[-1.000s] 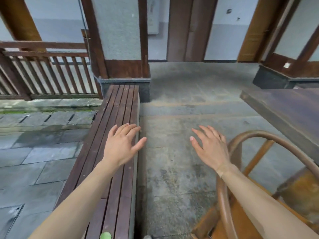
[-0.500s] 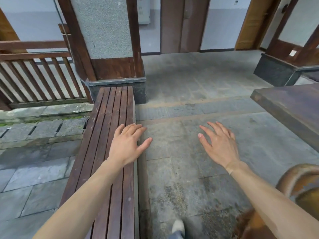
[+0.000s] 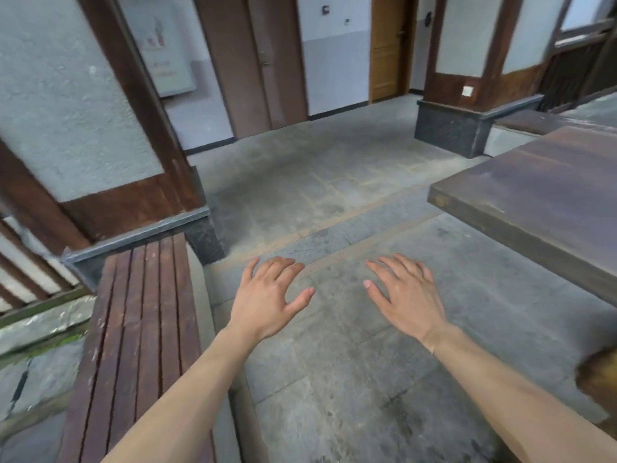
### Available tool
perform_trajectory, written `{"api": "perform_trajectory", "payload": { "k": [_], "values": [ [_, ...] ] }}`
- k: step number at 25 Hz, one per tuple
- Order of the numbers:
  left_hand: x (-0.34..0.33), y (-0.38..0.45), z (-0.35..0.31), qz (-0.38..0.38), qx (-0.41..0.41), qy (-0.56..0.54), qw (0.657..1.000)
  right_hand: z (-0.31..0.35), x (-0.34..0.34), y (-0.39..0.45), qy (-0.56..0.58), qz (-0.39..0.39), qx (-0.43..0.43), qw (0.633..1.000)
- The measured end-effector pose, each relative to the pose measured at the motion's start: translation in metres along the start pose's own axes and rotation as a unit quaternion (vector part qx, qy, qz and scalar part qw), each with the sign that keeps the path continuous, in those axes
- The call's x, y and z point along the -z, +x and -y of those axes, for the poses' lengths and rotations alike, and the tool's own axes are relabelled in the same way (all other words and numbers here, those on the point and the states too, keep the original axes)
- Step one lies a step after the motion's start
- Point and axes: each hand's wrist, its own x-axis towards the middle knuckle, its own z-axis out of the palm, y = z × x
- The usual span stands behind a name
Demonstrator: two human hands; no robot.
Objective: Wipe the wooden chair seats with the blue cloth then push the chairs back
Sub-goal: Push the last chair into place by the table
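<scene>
Both hands are out in front, palms down, holding nothing. Left hand [image 3: 267, 295]: fingers straight and slightly spread, thumb angled out toward the other hand — relaxed, not gripping. Right hand [image 3: 405, 294]: same posture, fingers fanned, thumb pointing inward; the two are near each other but apart. Neither touches any surface that I can make out; grey stone floor [image 3: 334, 379] lies beneath both.

Left of the left hand, just beside its forearm, runs a slatted wooden bench [image 3: 140, 329], dark red-brown, ending at the stone base of a pillar [image 3: 110, 105] ahead. Right of and beyond the right hand stands a dark wooden table [image 3: 541, 195], its corner nearest the fingers but well apart from them.

Chair: only a rounded brown wooden edge [image 3: 597, 375] shows at the frame border, right of the right forearm — blurred, seat not visible. Blue cloth: not in view, location cannot be told. No containers visible.
</scene>
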Motion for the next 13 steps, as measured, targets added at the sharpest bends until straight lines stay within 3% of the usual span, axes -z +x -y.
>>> {"api": "perform_trajectory", "payload": {
  "k": [4,7,9,13],
  "values": [
    [-0.051,0.097,-0.031,0.017,-0.091,-0.053,0.994,-0.063,0.0,0.023,-0.036,-0.045,-0.079,0.995],
    [-0.101,0.174,-0.083,0.043,-0.2,-0.105,0.973,-0.117,0.008,0.013,-0.075,-0.072,-0.192,0.976],
    [-0.128,0.21,-0.125,0.054,-0.281,-0.138,0.948,-0.145,0.014,-0.005,-0.105,-0.082,-0.271,0.953],
    [-0.164,0.255,-0.217,0.061,-0.443,-0.212,0.869,-0.163,0.034,-0.057,-0.171,-0.1,-0.443,0.875]
  ]
}}
